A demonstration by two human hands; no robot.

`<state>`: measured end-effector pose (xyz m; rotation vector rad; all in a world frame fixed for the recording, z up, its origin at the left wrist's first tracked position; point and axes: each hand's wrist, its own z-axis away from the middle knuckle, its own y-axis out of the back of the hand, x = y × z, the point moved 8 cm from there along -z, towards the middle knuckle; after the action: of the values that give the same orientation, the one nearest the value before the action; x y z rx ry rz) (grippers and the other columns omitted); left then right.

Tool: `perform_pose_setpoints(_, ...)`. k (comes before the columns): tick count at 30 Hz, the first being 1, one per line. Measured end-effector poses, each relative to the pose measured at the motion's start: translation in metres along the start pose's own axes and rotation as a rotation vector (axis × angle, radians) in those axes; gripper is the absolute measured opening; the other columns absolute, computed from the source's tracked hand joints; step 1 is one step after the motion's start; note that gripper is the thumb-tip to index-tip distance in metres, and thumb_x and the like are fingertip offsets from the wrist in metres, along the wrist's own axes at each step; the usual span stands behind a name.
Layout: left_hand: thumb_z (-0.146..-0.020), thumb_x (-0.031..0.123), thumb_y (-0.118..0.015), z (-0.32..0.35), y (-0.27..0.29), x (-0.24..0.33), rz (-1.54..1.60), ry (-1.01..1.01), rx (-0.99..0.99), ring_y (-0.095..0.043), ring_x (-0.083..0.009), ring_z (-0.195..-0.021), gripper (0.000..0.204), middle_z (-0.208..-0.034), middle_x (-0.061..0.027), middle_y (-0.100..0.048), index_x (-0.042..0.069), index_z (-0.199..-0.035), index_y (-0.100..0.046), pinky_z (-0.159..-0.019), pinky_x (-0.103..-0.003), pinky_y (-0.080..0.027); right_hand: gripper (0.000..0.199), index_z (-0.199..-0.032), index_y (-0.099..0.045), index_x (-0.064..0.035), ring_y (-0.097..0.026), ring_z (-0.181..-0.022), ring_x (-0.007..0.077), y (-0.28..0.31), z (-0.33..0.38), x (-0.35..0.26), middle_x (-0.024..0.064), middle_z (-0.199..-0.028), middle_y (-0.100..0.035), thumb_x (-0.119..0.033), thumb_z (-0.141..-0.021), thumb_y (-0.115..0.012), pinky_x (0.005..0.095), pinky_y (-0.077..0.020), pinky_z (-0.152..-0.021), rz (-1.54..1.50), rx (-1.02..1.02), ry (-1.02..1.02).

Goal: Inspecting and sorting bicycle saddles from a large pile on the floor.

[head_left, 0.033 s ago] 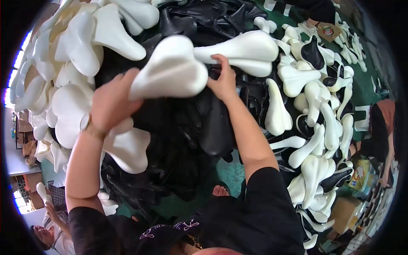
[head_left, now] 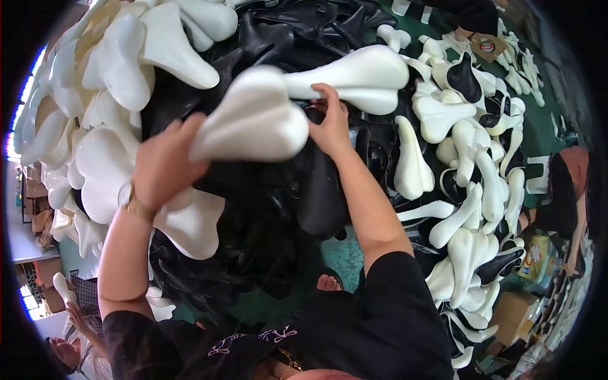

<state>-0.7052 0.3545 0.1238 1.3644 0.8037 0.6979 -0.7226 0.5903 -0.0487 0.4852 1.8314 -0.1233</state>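
My left hand (head_left: 168, 161) is closed around the narrow nose of a white, grooved bicycle saddle pad (head_left: 253, 120), its two-lobed wide end toward the right. That pad is slightly blurred by motion. Beyond it lies a second white saddle pad (head_left: 361, 73), wide end to the right. My right hand (head_left: 332, 123) grips this one's near edge close to its narrow end, fingertips on top; the thumb is partly hidden. Under both hands is a heap of black saddle-shaped pieces (head_left: 323, 190).
White saddle pads (head_left: 120, 63) are piled high on the left. Several white and black pieces (head_left: 468, 145) spread along the right. A cardboard box (head_left: 513, 316) stands at lower right. One co-worker (head_left: 82, 342) is at lower left, another person (head_left: 563, 196) at far right.
The pad in my left hand has tipped, its wide end dropping a little nearer to me. My right hand and the second pad have shifted only slightly.
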Motion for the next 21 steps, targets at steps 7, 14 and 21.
perform_pose_setpoints(7,-0.061,0.016,-0.076,0.137,-0.028,-0.054,-0.011,0.102,-0.207,-0.058,-0.0284,-0.088,0.066,-0.090,-0.0077,-0.056,0.016,-0.123,-0.052,-0.076,-0.040,-0.048,0.036,-0.100,-0.063,-0.0086,-0.061,-0.096,0.0256,-0.038,0.115,-0.091,0.0099,-0.105,-0.062,-0.003,-0.065,-0.067,0.0348,-0.0485,-0.082,0.095,-0.431,0.530)
perform_pose_setpoints(14,-0.059,0.010,-0.075,0.201,-0.047,-0.093,-0.271,0.015,-0.104,-0.052,-0.0320,-0.107,0.060,-0.108,-0.0124,-0.056,0.015,-0.115,-0.057,-0.098,-0.042,-0.040,0.056,-0.122,-0.059,-0.0160,-0.030,-0.133,0.0395,-0.006,0.028,-0.082,0.0172,-0.139,-0.037,-0.009,-0.068,-0.069,0.0522,-0.0314,-0.104,1.047,-0.128,0.313)
perform_pose_setpoints(21,-0.055,0.008,-0.078,0.207,-0.066,-0.105,-0.173,0.190,-0.207,-0.047,-0.0326,-0.118,0.066,-0.125,-0.0142,-0.050,0.014,-0.117,-0.057,-0.100,-0.041,-0.040,0.047,-0.107,-0.065,-0.0116,-0.045,-0.119,0.0390,0.064,-0.009,0.053,0.0235,-0.134,-0.042,-0.028,-0.065,-0.076,0.0389,-0.0382,-0.102,0.779,-0.052,-0.150)
